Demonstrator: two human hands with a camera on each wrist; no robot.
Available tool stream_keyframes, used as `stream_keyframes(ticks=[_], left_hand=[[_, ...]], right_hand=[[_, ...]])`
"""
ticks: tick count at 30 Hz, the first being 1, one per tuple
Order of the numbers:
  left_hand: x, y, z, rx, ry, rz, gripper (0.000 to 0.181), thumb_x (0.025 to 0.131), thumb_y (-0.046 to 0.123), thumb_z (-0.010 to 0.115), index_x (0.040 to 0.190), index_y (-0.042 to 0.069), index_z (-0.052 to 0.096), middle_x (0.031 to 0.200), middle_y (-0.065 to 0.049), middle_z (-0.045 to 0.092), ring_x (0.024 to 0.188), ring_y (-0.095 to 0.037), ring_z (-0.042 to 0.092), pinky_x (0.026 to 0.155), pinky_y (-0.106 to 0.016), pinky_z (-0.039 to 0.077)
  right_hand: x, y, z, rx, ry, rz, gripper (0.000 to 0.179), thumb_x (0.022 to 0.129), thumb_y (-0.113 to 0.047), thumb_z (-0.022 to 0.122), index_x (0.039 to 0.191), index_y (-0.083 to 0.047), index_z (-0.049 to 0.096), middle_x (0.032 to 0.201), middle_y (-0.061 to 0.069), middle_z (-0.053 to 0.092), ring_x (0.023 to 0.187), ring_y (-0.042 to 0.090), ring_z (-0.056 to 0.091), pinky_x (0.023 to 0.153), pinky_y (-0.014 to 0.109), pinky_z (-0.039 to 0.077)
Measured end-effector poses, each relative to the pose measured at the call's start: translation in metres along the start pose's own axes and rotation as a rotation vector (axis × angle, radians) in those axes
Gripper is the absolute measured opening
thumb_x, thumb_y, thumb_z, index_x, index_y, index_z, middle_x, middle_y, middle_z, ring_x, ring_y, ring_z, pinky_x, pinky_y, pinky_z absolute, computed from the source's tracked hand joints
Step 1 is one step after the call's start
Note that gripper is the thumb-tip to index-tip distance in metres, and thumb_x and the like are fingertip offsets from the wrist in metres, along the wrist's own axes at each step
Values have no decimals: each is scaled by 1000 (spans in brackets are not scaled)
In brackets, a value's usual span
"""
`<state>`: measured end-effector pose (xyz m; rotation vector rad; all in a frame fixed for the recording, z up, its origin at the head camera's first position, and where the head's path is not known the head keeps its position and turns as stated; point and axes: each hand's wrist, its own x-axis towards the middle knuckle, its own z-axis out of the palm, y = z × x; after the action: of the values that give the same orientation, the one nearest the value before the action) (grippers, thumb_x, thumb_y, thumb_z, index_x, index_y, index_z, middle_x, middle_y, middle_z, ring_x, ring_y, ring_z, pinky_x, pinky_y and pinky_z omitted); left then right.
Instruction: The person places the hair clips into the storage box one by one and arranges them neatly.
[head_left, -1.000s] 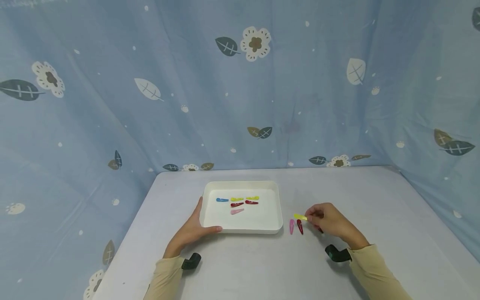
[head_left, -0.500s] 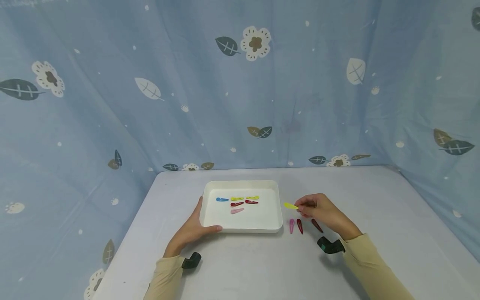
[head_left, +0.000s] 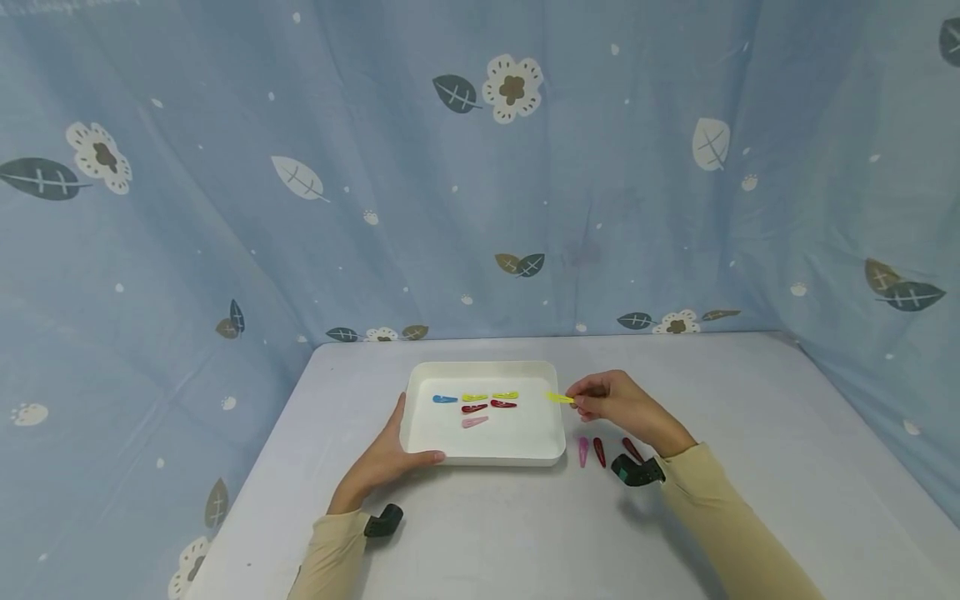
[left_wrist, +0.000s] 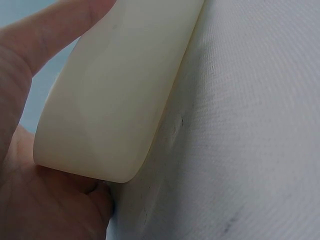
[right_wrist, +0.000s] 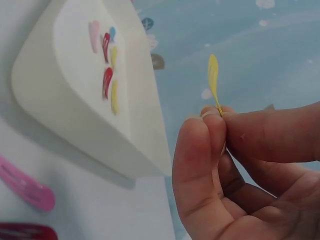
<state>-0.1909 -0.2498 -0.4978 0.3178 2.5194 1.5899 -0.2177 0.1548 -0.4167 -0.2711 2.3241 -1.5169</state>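
In the head view a shallow white tray (head_left: pixel 487 447) holds several snap hair clips: a blue hair clip (head_left: pixel 445 399), two yellow, two red and a pale pink hair clip (head_left: pixel 475 422). My left hand (head_left: pixel 384 461) holds the tray's near left corner, thumb along the front wall and fingers at the left side. Close up, the left wrist view shows the tray wall (left_wrist: pixel 115 90) between thumb and fingers. Thumb and fingertips of my right hand (head_left: pixel 618 407) pinch one end of a yellow hair clip (right_wrist: pixel 213 75), raised over the tray's right rim.
Right of the tray, a bright pink hair clip (head_left: pixel 583 452), a red hair clip (head_left: pixel 599 452) and a dark red hair clip (head_left: pixel 632 448) lie on the white table (head_left: pixel 525 533). The right wrist's black camera (head_left: pixel 637 471) overlaps the last one's lower end. A patterned blue curtain (head_left: pixel 420 208) hangs behind.
My right hand has lifted the yellow hair clip off the table and carried it left and away from me, to the tray's right rim. The left hand and tray have stayed put.
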Motion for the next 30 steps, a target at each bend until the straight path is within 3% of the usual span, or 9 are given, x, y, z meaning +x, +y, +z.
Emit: stream_keyframes(ticks=[5,11,20,26,30], left_hand=[[1,-1,0,-5,-6,13,132,74,32,95,167,24,1,167,-4,36,143,-27,44,118,-59,31],[1,-1,-1,-9,-5,9,132,74,30,95,167,24,1,166,-4,36,143,-26,44,118,-57,31],[1,-2,0,-12,-3,6,132,74,30,95,167,24,2,166,-4,36,143,-27,44,119,-58,30],[0,-3,1,18,13,-46,135,75,33,94,167,23,-4,172,-6,26,154,-31,32,124,-64,22],[0,-4,1,18,20,-65,136,74,34,94,167,23,-5,173,-7,21,157,-33,26,125,-65,18]], right_hand=[[10,-7,6,-9,-4,22,26,102,-8,62,124,5,68,121,26,70,91,19,69,91,40,61],[23,-11,12,-4,-14,11,25,101,-7,64,122,6,68,121,26,70,90,16,69,84,30,61],[48,-13,24,40,0,36,24,100,-2,65,121,8,70,114,19,73,97,27,72,81,28,61],[58,-15,32,59,-1,48,23,100,-2,64,120,6,71,116,19,73,105,33,72,81,27,61],[64,-18,39,45,-2,56,24,99,-1,66,120,7,71,112,17,74,98,29,72,79,27,61]])
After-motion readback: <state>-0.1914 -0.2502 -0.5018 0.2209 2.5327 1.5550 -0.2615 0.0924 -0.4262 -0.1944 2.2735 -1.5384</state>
